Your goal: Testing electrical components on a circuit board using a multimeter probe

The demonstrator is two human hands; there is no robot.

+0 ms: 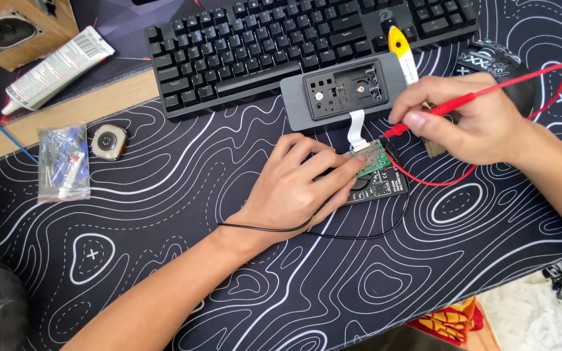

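Green circuit board sat mid-mat, just below the opened grey device, joined to it by a white ribbon cable running roughly straight up toward the keyboard. Board lay on a small black meter; its long axis ran slightly off horizontal, right end higher.

Red probe was gripped in the right hand, pinched between thumb and fingers like a pen. Long axis near horizontal, tip pointing left and down, ending just above the board's upper right edge. Contact with the board: cannot tell. Red lead looped right, then back under the hand to the meter.

Left hand lay palm down, fingertips pressing on the board's left side, holding it flat. Thin black wire ran under that hand and curved back to the meter.

Around: black keyboard above, yellow-handled tool beside the device, black-and-white contour mat under everything, small bag of parts and round watch case far left, white tube upper left.
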